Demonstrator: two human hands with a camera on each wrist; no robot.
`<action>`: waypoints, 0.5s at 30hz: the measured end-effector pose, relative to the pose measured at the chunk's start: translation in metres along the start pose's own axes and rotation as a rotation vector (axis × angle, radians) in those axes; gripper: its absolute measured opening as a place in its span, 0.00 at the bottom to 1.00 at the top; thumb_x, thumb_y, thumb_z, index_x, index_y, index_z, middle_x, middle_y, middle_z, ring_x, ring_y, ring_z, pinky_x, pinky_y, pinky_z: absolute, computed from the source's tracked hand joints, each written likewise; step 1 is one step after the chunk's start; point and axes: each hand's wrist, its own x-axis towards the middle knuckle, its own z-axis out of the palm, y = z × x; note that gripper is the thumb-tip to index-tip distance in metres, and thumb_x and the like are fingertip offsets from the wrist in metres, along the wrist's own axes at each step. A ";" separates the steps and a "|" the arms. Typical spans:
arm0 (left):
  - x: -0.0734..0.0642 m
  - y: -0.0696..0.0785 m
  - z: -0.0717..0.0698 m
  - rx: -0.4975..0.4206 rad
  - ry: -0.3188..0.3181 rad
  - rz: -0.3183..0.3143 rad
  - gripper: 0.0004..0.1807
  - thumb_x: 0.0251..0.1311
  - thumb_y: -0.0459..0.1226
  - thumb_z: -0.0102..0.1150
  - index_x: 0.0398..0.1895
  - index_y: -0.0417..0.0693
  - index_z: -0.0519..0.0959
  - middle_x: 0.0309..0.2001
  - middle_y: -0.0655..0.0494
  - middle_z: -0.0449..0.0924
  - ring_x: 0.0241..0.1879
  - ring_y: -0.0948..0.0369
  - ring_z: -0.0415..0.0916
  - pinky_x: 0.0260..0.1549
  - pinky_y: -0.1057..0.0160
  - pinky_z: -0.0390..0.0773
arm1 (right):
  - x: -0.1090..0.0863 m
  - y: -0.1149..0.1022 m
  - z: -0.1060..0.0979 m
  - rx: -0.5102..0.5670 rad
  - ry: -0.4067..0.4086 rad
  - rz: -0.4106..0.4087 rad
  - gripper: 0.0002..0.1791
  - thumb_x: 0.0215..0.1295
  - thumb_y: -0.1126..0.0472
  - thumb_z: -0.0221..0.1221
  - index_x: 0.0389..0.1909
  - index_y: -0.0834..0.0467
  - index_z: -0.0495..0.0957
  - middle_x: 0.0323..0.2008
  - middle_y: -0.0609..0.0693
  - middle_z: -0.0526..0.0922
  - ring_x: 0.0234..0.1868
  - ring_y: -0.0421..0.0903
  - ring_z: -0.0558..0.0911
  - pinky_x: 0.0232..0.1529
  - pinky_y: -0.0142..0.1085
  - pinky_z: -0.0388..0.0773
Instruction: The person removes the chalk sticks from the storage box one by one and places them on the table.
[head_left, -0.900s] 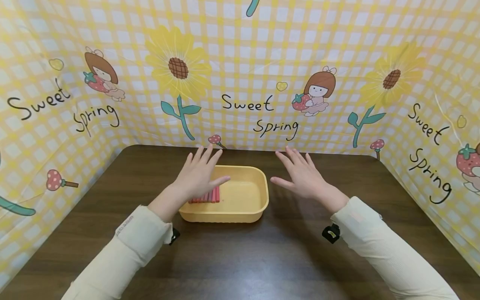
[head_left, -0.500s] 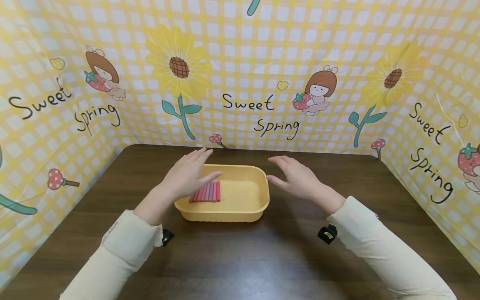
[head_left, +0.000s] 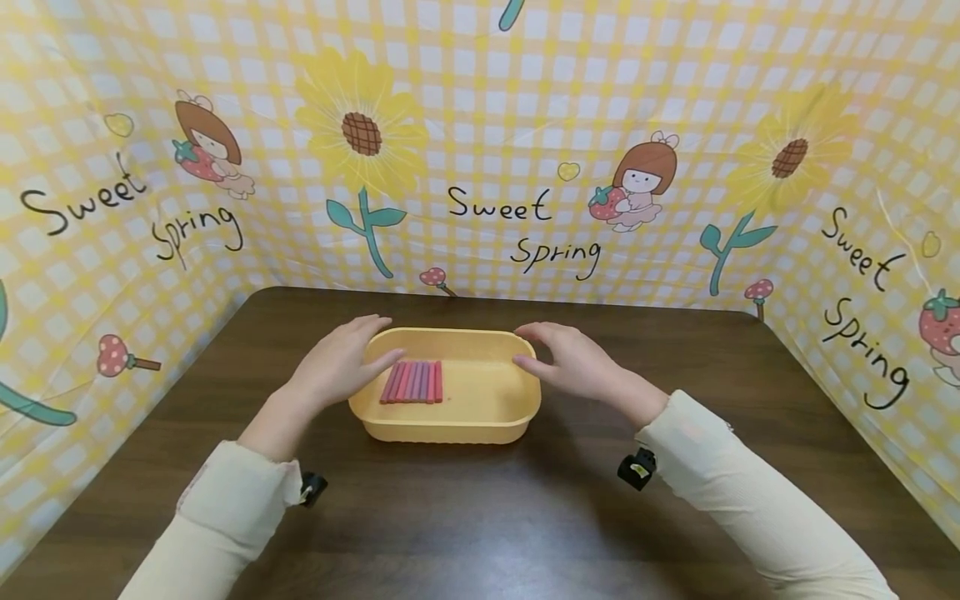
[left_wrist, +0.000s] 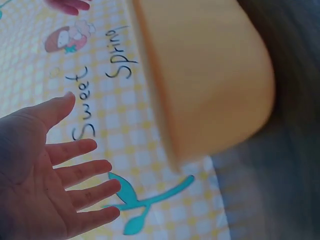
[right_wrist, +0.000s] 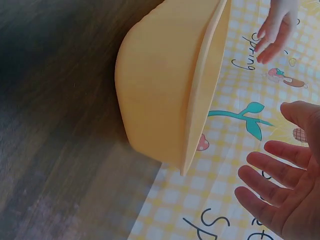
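A yellow plastic basin (head_left: 483, 390) stands on the table in the head view. Inside it, at the left, a row of thin pink, red and purple sticks (head_left: 412, 382) lies side by side. My left hand (head_left: 335, 364) hovers at the basin's left end, thumb over the rim. At the opposite end is my right hand (head_left: 577, 360), its thumb and fingers overlapping the right rim. Both wrist views show relaxed, spread fingers with nothing in them: the left hand (left_wrist: 55, 185) beside the basin's outer wall (left_wrist: 215, 75), the right hand (right_wrist: 285, 182) likewise apart from the wall.
The dark wooden table (head_left: 465, 517) extends all around the basin. A yellow checked cloth (head_left: 495, 125) with printed flowers and lettering rises behind the table and along both sides. A small black device (head_left: 637, 468) sits at the right wrist, and another (head_left: 312, 488) at the left.
My left hand has moved left and down, from over the basin to its left end, uncovering the sticks. My right hand has come in leftward and down to the right rim.
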 end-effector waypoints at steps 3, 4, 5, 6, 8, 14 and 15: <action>-0.002 -0.010 0.003 -0.011 0.002 -0.003 0.33 0.66 0.51 0.48 0.66 0.37 0.63 0.66 0.33 0.61 0.66 0.37 0.58 0.63 0.39 0.60 | 0.003 0.000 0.003 0.040 -0.019 -0.004 0.25 0.65 0.51 0.56 0.57 0.63 0.73 0.55 0.58 0.79 0.54 0.53 0.79 0.56 0.46 0.75; -0.003 -0.014 0.005 -0.012 0.001 -0.001 0.32 0.66 0.49 0.48 0.65 0.36 0.63 0.66 0.32 0.61 0.65 0.37 0.58 0.63 0.39 0.60 | 0.004 -0.001 0.004 0.057 -0.027 -0.006 0.25 0.65 0.52 0.56 0.56 0.64 0.73 0.54 0.59 0.79 0.54 0.54 0.79 0.56 0.46 0.76; -0.004 -0.017 0.006 -0.015 -0.001 0.005 0.31 0.66 0.48 0.49 0.65 0.35 0.64 0.65 0.31 0.61 0.65 0.36 0.59 0.62 0.39 0.61 | 0.005 -0.001 0.005 0.070 -0.034 -0.006 0.24 0.65 0.52 0.56 0.56 0.64 0.73 0.54 0.59 0.79 0.54 0.54 0.79 0.55 0.46 0.76; -0.004 -0.022 0.007 -0.019 -0.004 0.012 0.29 0.66 0.46 0.49 0.64 0.34 0.64 0.65 0.30 0.61 0.64 0.36 0.59 0.62 0.38 0.61 | 0.006 -0.001 0.006 0.082 -0.042 -0.006 0.24 0.65 0.52 0.56 0.56 0.64 0.73 0.54 0.59 0.79 0.53 0.54 0.79 0.55 0.46 0.76; -0.006 -0.029 0.010 -0.030 -0.013 0.027 0.27 0.67 0.42 0.49 0.63 0.33 0.65 0.65 0.30 0.61 0.64 0.35 0.59 0.62 0.38 0.61 | 0.008 -0.001 0.008 0.102 -0.056 0.000 0.24 0.65 0.52 0.56 0.56 0.63 0.73 0.53 0.59 0.80 0.52 0.54 0.79 0.55 0.46 0.76; -0.008 -0.044 0.018 -0.050 -0.047 0.057 0.24 0.67 0.38 0.47 0.63 0.33 0.66 0.65 0.30 0.61 0.64 0.35 0.60 0.62 0.38 0.61 | 0.013 -0.002 0.010 0.148 -0.088 0.030 0.22 0.65 0.52 0.55 0.55 0.62 0.74 0.53 0.58 0.80 0.50 0.51 0.81 0.53 0.44 0.78; -0.008 -0.046 0.019 -0.050 -0.050 0.061 0.24 0.67 0.37 0.47 0.63 0.33 0.66 0.65 0.31 0.62 0.63 0.36 0.61 0.62 0.39 0.61 | 0.014 -0.002 0.011 0.160 -0.095 0.040 0.22 0.65 0.52 0.55 0.55 0.61 0.74 0.53 0.58 0.80 0.50 0.50 0.81 0.52 0.44 0.78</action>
